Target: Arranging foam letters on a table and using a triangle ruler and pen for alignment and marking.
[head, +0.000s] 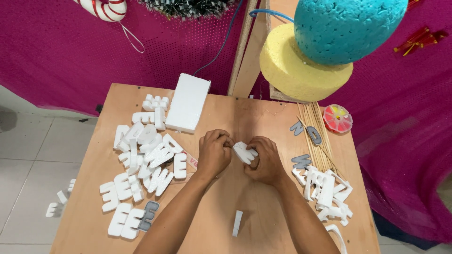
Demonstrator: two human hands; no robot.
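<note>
Both my hands meet over the middle of a wooden table (221, 113). Between them is a small white foam letter (244, 152). My left hand (213, 153) pinches its left end with closed fingers. My right hand (264, 160) grips it from the right and below. A thin white foam strip (237, 223) lies on the table between my forearms, apart from both hands.
A pile of white foam letters (141, 160) covers the table's left side, with a white foam block (187, 102) behind it. More foam letters (325, 190), grey letters, wooden skewers (318, 134) and a round bead box (337, 118) sit right. Yellow and blue foam shapes (329, 42) hang above. Pink cloth (70, 51) backs the table.
</note>
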